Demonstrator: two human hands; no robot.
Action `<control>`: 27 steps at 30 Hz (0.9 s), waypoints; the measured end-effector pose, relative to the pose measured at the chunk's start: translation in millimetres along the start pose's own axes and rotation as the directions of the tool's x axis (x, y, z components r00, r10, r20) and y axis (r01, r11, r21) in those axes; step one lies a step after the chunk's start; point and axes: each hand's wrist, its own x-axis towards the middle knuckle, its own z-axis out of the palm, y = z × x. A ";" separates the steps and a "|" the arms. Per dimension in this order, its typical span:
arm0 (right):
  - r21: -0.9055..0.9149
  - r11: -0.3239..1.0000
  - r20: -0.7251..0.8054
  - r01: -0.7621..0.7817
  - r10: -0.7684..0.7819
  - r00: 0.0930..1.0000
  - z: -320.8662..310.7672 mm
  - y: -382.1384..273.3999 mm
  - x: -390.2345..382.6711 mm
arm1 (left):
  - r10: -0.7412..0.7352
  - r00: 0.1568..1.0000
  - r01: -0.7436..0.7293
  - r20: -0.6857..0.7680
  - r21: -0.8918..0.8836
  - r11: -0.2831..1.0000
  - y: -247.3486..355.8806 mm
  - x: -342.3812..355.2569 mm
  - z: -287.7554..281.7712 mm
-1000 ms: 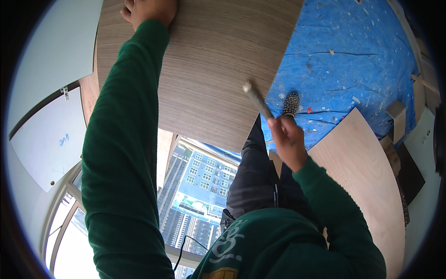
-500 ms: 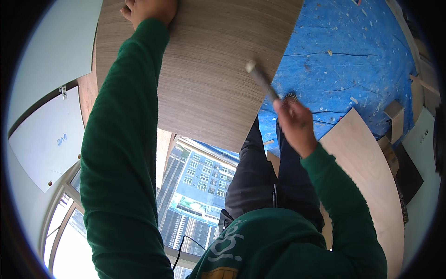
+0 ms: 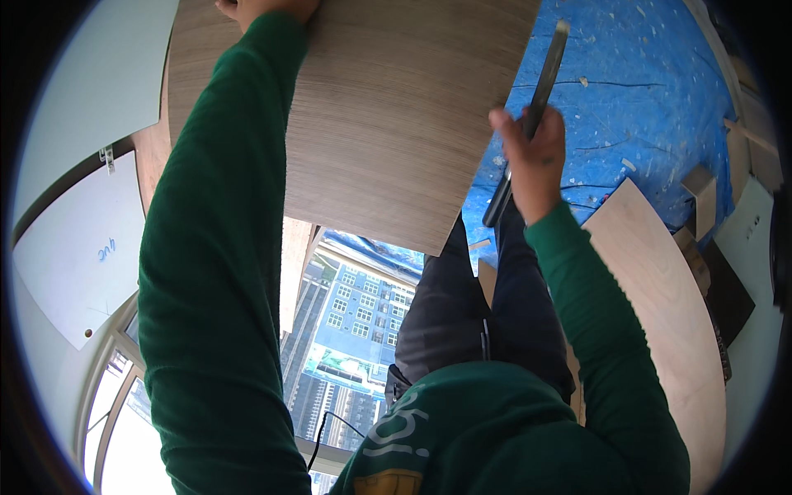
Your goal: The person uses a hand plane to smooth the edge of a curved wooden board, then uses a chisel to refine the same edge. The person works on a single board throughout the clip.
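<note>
A wood-grain panel (image 3: pixel 396 115) fills the upper middle. My left hand (image 3: pixel 268 7) rests on its upper part, mostly cut off by the frame's top, so its grip is unclear. My right hand (image 3: pixel 535 157) is closed around a long dark bar-like tool (image 3: pixel 547 70) with a pale tip. The tool is tilted, tip upward, just beside the panel's right edge over the blue floor sheet.
A blue sheet (image 3: pixel 635 99) with debris covers the floor at right. A pale curved-looking plywood board (image 3: pixel 652 330) and offcuts (image 3: pixel 700 202) lie at right. White panels (image 3: pixel 78 247) stand at left. A window (image 3: pixel 346 330) shows buildings below. My legs (image 3: pixel 437 305) are beneath the panel.
My right hand has moved up and to the right, lifting the tool from over the panel to beside its edge. My left hand has shifted slightly upward in view.
</note>
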 end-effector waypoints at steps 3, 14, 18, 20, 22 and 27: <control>0.059 0.985 0.106 -0.160 0.154 0.982 -9.7 20.4 -81.7 | 0.000 1.000 0.000 -0.010 -0.026 1.000 2.2 -4.2 -1.2; -0.098 0.995 0.327 0.021 0.012 0.945 -82.1 6.0 -147.0 | 0.377 0.920 -0.375 0.110 -0.039 0.926 -56.4 -55.5 -20.0; -0.147 0.910 0.490 0.388 -0.273 0.828 -80.6 18.1 -159.4 | 0.315 0.943 -0.317 0.109 0.000 0.948 -74.4 -107.6 -23.4; -0.118 0.903 0.561 0.414 -0.283 0.778 -78.4 28.1 -169.7 | 0.319 0.944 -0.319 0.084 -0.013 0.948 -73.4 -112.0 -22.8; -0.139 0.901 0.580 0.411 -0.263 0.771 -76.9 38.3 -179.0 | 0.329 0.942 -0.329 0.062 -0.006 0.944 -73.6 -109.7 -24.2; -0.148 0.872 0.566 0.467 -0.313 0.763 -75.8 53.2 -184.7 | 0.321 0.945 -0.321 0.054 -0.021 0.947 -73.8 -110.7 -20.6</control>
